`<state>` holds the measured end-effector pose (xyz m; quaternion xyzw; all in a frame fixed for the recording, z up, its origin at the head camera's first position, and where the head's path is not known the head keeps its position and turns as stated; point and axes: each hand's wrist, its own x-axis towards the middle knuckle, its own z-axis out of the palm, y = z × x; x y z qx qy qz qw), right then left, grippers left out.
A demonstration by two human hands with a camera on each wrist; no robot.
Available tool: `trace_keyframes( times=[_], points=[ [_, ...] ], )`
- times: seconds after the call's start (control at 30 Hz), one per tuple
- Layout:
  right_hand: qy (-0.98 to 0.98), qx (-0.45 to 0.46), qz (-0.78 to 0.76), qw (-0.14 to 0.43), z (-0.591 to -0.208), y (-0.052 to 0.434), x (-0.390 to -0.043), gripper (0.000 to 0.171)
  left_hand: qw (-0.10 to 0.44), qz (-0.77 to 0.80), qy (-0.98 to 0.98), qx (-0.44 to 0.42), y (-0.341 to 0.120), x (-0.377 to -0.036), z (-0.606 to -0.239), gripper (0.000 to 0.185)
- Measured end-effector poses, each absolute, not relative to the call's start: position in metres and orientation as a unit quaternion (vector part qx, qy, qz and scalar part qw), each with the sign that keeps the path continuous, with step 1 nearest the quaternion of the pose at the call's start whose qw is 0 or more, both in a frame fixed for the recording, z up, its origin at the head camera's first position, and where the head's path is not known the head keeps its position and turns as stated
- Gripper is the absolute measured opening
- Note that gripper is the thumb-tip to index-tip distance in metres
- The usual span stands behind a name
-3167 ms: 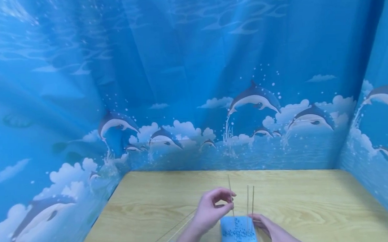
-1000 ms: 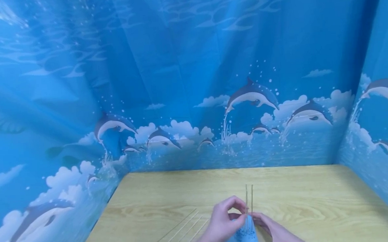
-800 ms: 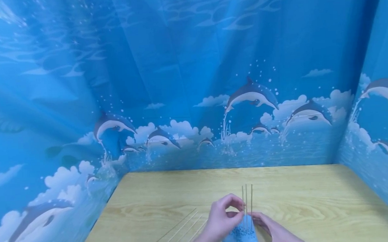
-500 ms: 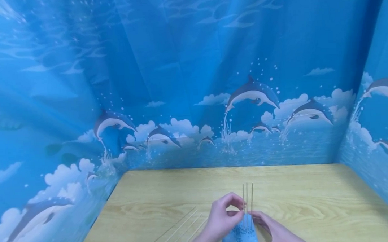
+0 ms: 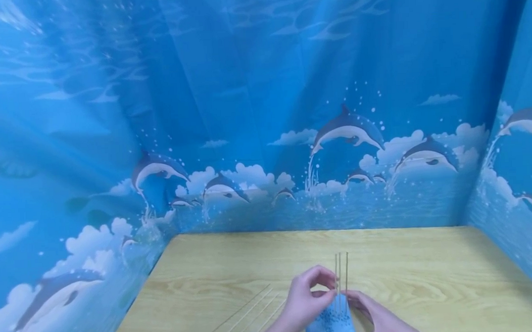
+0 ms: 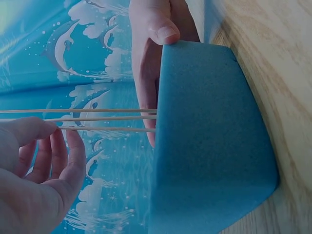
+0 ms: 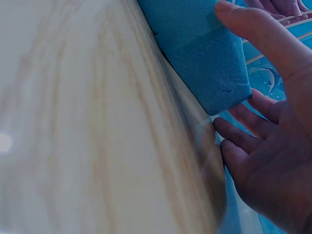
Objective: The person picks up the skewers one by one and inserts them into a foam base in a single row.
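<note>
Wooden table (image 5: 208, 282) is carrying everything, blue dolphin curtain (image 5: 246, 112) hanging behind and to both sides of it. Landmark: foam block (image 5: 332, 325), blue, sitting on the table at the near edge. Left of the block, several loose sticks (image 5: 248, 318) are lying flat on the table, slanted. Just left of the block, left hand (image 5: 305, 303) is hovering with fingers curled toward the thumb in a loose pinch right at the upright sticks (image 5: 341, 276); in the left wrist view the fingertips (image 6: 73, 146) are sitting just beside the nearest stick and an actual grip cannot be told. Three upright sticks (image 6: 112, 117) are standing stuck in the top of the block, close together, roughly parallel. Right of the block, right hand (image 5: 379, 319) is steadying it: thumb (image 6: 163, 29) is pressing one face, fingers (image 7: 248, 126) are lying fairly straight and spread along the block's far side (image 7: 209, 63), not wrapped round it. Block (image 6: 209, 146) is resting on the table, near corner slightly dented.
</note>
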<state>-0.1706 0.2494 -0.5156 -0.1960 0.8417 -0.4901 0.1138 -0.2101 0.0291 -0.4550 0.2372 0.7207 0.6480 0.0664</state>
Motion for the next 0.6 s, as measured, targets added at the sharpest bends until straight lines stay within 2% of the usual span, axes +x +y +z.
trace_keyframes(
  times=[0.17,0.6],
  points=[
    [0.829,-0.206,-0.506,0.121,-0.517,0.251,-0.171,0.092,0.08,0.662,0.71,0.227,0.029,-0.208,-0.455,0.028],
    [0.834,-0.229,-0.496,0.081,-0.522,0.25,-0.173,0.093,0.055,0.667,0.699,0.253,0.017,-0.211,-0.455,0.026]
  ],
)
